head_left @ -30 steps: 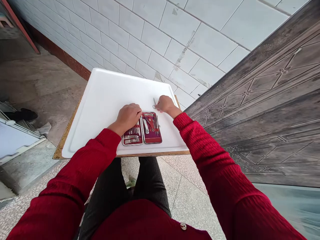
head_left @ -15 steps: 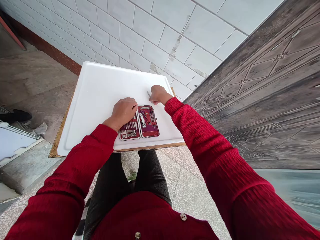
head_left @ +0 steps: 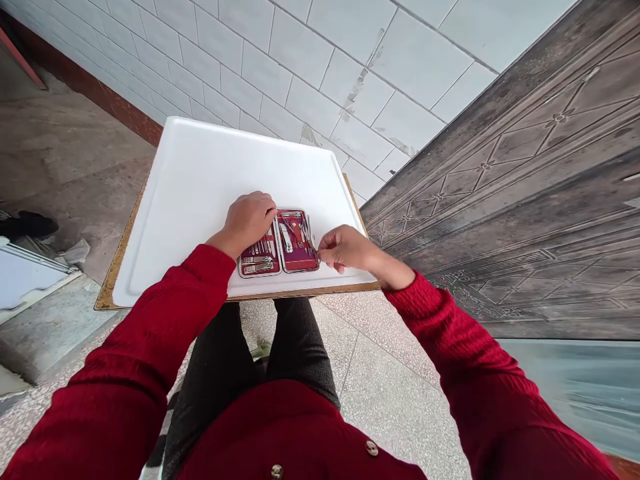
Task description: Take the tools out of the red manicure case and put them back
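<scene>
Left hand (head_left: 250, 219) on open case (head_left: 301, 261) (grip unclear), right hand (head_left: 349, 248) apart, pinching slim tool (head_left: 312, 243), seemingly stowing it; careful alignment needed next.

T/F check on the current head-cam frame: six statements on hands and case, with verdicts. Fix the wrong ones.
1. The case lies open on the white tabletop. True.
2. The case sits by the tabletop's far edge, next to the wall. False: it lies close to the near edge, by the person.
3. The left hand covers part of the case's left half. True.
4. The right hand is at the case's left side. False: it is at the right side.
5. Nail clippers lie in the near part of the case's left half. True.
6. Both hands wear gloves. False: both are bare.
</scene>
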A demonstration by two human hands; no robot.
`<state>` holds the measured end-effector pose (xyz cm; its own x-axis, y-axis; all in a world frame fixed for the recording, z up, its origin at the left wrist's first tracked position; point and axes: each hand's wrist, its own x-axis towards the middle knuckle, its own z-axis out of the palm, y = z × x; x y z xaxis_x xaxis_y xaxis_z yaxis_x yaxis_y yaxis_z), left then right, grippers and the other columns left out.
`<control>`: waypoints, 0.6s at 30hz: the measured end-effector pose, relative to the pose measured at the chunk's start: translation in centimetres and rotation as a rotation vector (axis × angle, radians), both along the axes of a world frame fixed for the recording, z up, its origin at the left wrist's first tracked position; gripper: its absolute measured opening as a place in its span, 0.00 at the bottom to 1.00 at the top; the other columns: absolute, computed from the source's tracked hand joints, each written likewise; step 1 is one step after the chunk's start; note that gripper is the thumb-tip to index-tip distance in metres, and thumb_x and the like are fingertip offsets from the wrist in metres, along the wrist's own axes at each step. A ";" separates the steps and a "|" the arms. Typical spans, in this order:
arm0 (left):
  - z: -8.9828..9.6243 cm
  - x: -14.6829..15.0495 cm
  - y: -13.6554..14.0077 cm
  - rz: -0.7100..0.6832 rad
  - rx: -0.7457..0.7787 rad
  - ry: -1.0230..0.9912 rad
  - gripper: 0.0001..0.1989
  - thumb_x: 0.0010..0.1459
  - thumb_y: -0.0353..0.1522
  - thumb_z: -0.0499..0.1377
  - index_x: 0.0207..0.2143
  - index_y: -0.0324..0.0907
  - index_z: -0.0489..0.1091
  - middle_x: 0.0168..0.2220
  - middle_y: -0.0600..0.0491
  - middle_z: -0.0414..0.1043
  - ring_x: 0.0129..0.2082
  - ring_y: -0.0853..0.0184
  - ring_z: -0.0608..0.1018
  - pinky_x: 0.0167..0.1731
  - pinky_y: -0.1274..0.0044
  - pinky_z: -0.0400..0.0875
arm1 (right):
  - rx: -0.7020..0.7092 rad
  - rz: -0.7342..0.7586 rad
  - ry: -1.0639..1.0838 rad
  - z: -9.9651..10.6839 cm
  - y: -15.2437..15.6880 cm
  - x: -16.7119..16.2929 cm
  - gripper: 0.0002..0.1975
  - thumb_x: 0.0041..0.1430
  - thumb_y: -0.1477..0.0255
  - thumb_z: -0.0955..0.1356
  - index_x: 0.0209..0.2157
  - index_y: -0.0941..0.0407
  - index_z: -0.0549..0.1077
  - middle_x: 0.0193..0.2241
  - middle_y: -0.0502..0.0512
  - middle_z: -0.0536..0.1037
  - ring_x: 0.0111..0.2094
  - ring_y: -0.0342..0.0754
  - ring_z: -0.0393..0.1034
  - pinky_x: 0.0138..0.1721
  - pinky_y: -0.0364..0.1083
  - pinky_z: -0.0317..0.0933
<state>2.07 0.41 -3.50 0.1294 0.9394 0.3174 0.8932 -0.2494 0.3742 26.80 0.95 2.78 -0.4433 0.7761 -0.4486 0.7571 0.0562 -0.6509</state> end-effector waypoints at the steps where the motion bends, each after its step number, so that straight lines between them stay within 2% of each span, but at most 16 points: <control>1: 0.0 0.0 0.0 0.002 -0.003 -0.002 0.15 0.69 0.31 0.51 0.36 0.43 0.77 0.43 0.47 0.80 0.48 0.55 0.79 0.48 0.64 0.73 | -0.020 0.013 0.022 -0.3 -1.1 0.4 0.07 0.48 0.75 0.71 0.19 0.57 0.74 0.15 0.48 0.73 0.14 0.39 0.65 0.18 0.40 0.54; 6: 0.1 0.0 0.1 0.021 -0.027 -0.004 0.15 0.69 0.32 0.51 0.37 0.43 0.78 0.45 0.46 0.80 0.48 0.54 0.78 0.48 0.63 0.73 | -0.084 0.026 0.032 -1.1 -3.9 0.6 0.07 0.48 0.73 0.71 0.19 0.57 0.73 0.14 0.46 0.71 0.13 0.37 0.63 0.17 0.40 0.54; 18: -0.4 -0.1 0.3 0.010 -0.004 0.005 0.13 0.70 0.33 0.53 0.39 0.43 0.78 0.45 0.46 0.80 0.49 0.53 0.78 0.48 0.64 0.73 | -0.049 0.009 -0.006 -1.4 -3.3 -1.0 0.10 0.48 0.72 0.72 0.17 0.56 0.71 0.13 0.46 0.69 0.13 0.38 0.62 0.17 0.41 0.55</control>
<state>2.01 0.68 -3.89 0.1216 0.9419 0.3130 0.8976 -0.2389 0.3703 25.77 -2.32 1.35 -0.4475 0.7487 -0.4890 0.7607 0.0313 -0.6483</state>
